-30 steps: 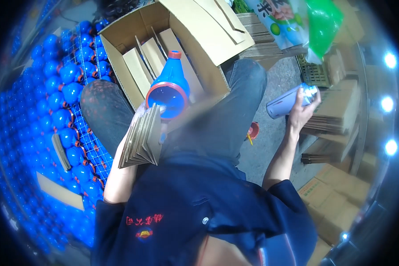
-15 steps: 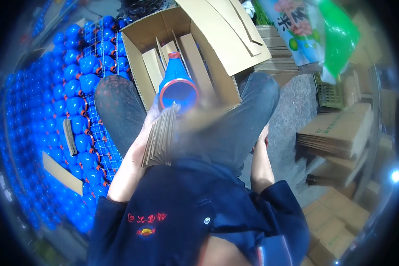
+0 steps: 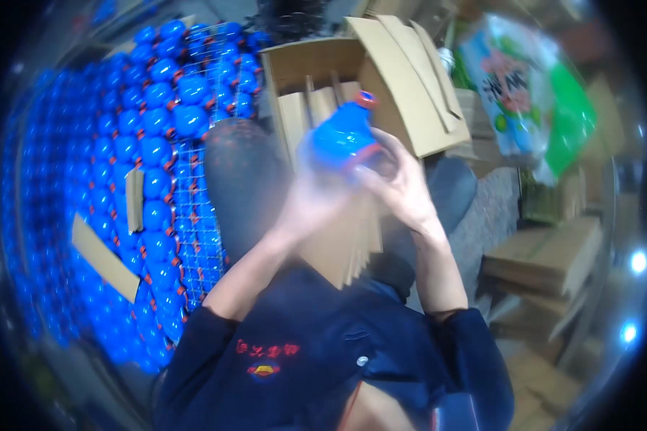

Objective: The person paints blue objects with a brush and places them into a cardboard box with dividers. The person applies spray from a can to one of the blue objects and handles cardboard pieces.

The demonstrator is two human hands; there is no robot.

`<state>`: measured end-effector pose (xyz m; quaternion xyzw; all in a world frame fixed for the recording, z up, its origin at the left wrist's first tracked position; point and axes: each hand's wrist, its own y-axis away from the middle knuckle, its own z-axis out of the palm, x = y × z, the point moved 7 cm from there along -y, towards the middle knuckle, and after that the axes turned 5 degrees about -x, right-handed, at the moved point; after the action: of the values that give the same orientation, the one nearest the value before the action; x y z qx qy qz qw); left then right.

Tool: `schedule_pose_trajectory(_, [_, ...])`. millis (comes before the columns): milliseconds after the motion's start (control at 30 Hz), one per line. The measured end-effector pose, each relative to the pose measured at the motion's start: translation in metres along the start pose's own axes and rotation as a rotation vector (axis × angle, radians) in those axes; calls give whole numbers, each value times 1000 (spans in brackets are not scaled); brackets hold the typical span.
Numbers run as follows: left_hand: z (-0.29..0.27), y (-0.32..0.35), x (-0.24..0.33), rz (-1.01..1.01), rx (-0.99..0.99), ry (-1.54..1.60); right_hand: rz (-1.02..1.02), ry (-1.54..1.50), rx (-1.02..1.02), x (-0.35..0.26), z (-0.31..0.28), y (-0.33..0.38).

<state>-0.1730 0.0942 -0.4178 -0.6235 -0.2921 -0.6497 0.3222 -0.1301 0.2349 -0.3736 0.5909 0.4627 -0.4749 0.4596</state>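
Both my hands are raised over my lap around a blue cone-shaped shell (image 3: 341,136) with an orange rim and a narrow orange neck. The neck points up and to the right. My right hand (image 3: 402,183) grips the rim side, thumb below and fingers above. On the shell's left side, my left hand (image 3: 309,187) is closed against it, its fingers smeared by motion. A fanned bundle of cardboard strips (image 3: 341,251) lies beneath the hands at my lap; its upper end is hidden. Just beyond stands an open cardboard box (image 3: 291,61) with upright cardboard dividers (image 3: 292,118) inside.
Rows of similar blue pieces (image 3: 154,151) with orange rings fill the left, beside a wire grid (image 3: 194,208). Two loose cardboard pieces (image 3: 104,255) lie on them. At right are stacked flattened cartons (image 3: 535,258) and a green-and-white printed bag (image 3: 507,93).
My right hand has come up from beside my right leg to the blue shell. The shell has tilted, its neck now leaning right. The whole view has shifted.
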Motion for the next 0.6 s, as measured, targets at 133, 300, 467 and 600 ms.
schedule_pose_trajectory(133, [-25,12,9,-185,-120,-118,73,12,-8,6,18,-13])
schedule_pose_trajectory(300, [-126,24,40,-165,186,58,130,-92,-38,23,23,-39])
schedule_pose_trajectory(467, [-288,58,-90,-387,613,405,388,534,-154,67,57,-79])
schedule_pose_trajectory(600, [-281,27,-178,-373,374,886,339,928,-313,174,81,-88])
